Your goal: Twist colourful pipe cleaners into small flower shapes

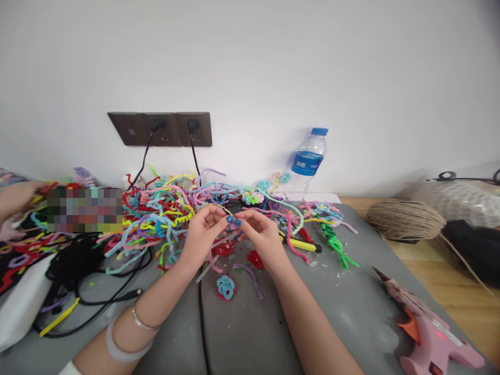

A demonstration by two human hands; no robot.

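Observation:
My left hand and my right hand meet over the middle of the grey table, thumbs and forefingers pinched together. Between the fingertips is a thin, pale yellow pipe cleaner, mostly hidden by the fingers; a bit of purple fuzz shows beside the thumbs. Just below the hands lie a blue pipe-cleaner flower with a red edge, a purple pipe-cleaner piece and a red fuzzy piece. A translucent glue stick lies aslant by my left wrist.
A pink glue gun lies at the right. Tangled pipe cleaners heap along the wall, before a water bottle. Black cables cross the table. Twine sits at the right. Another person's arm reaches in at left.

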